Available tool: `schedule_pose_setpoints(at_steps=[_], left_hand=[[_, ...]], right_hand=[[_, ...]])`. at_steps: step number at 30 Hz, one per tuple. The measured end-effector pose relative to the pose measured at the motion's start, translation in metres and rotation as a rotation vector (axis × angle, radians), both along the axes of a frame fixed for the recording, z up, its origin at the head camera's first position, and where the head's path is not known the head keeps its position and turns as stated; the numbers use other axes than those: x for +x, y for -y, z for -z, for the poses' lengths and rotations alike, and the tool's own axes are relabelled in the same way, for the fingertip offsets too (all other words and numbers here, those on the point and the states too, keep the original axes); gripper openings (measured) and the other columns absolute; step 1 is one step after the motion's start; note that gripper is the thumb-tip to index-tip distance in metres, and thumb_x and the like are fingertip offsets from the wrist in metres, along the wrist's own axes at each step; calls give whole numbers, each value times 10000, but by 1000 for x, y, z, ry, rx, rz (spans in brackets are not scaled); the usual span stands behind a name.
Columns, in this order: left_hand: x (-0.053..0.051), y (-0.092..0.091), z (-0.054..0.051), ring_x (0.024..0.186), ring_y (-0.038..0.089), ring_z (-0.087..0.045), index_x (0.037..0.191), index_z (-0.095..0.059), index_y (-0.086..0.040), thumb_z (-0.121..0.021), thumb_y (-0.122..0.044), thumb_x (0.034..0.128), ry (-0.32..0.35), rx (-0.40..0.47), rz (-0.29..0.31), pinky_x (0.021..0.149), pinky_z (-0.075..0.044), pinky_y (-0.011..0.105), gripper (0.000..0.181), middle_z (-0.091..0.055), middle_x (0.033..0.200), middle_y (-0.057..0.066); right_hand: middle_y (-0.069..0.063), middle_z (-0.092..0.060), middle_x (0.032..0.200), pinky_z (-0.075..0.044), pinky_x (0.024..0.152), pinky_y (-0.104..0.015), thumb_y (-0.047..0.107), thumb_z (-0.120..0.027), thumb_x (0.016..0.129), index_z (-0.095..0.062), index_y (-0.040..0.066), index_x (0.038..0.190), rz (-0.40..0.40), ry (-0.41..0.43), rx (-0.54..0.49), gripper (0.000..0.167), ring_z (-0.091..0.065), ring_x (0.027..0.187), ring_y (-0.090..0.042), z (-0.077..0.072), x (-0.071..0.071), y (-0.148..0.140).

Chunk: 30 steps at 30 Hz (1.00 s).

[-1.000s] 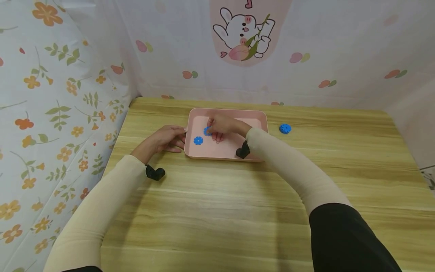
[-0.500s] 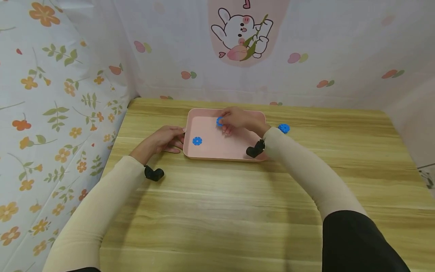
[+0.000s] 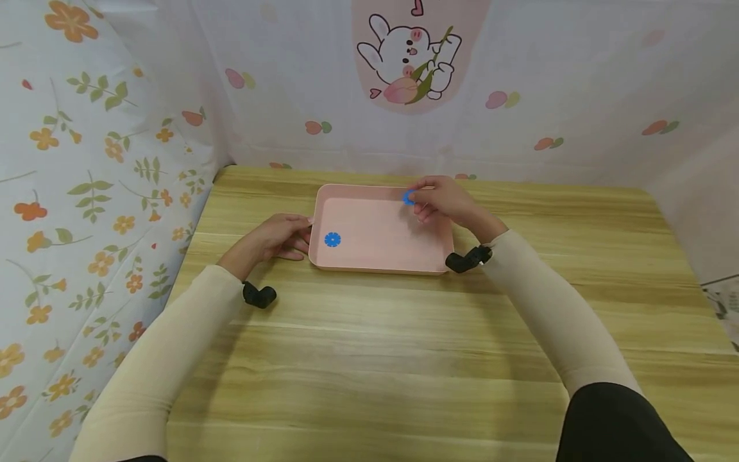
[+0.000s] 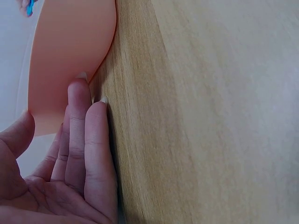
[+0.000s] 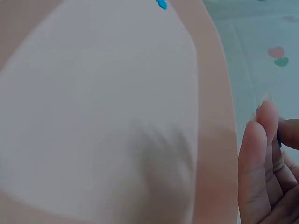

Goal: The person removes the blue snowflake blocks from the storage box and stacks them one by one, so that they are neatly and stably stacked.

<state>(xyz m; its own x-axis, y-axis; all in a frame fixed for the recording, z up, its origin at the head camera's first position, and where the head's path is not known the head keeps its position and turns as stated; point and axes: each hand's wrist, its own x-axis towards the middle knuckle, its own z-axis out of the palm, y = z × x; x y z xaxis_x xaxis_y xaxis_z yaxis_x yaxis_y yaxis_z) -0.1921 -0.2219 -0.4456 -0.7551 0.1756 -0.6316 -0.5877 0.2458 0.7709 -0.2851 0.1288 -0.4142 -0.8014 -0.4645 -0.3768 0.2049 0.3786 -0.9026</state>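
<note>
A shallow pink tray (image 3: pixel 381 263) stands on the wooden table. On its floor at the left lies a flat blue notched disc (image 3: pixel 332 239), whose edge (image 5: pixel 161 4) shows at the top of the right wrist view. My right hand (image 3: pixel 447 199) is above the tray's far right corner, pinching a second blue notched disc (image 3: pixel 408 197) between thumb and fingers; only a sliver of it shows in the right wrist view. At the tray's left end, my left hand (image 3: pixel 283 237) has nearly straight fingers (image 4: pixel 78 126) against the outer wall, its thumb touching the rim.
The wood-grain table (image 3: pixel 358 359) extends in front and to both sides. A white printed cloth (image 3: pixel 277 83) hangs at the back, and a floral cloth (image 3: pixel 98 212) borders the left. My right hand and forearm cover the table just right of the tray.
My right hand has lifted one disc from beside the other and carried it rightward across the tray. The blue disc pile right of the tray is now hidden. My left hand keeps its place.
</note>
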Motion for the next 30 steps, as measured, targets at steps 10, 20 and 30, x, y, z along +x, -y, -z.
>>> schedule_pose_setpoints(at_steps=[10, 20, 30], left_hand=[[0, 1, 0, 720, 119, -675, 1341, -515, -64, -479, -412, 1020, 3, -2, 3, 678, -579, 319, 475, -625, 905, 9], [0, 1, 0, 722, 126, -678, 1327, -518, -59, -488, -419, 1014, 6, -3, 7, 680, -582, 322, 478, -634, 901, 10], [-1, 1, 0, 722, 128, -680, 1285, -536, -49, -492, -424, 1011, 15, -4, -2, 676, -584, 323, 466, -633, 912, 16]], right_hand=[[-21, -603, 642, -557, 544, -278, 186, -636, 958, -527, 3, 1319, 98, 28, -64, 420, -604, 494, -116, -4, 10, -39], [-33, -662, 683, -576, 580, -288, 155, -602, 975, -490, -7, 1306, 219, 66, -165, 385, -651, 541, -130, 0, 18, -75], [-30, -684, 709, -576, 589, -273, 164, -582, 987, -439, 29, 1279, 320, 52, -152, 352, -659, 548, -117, 7, 25, -99]])
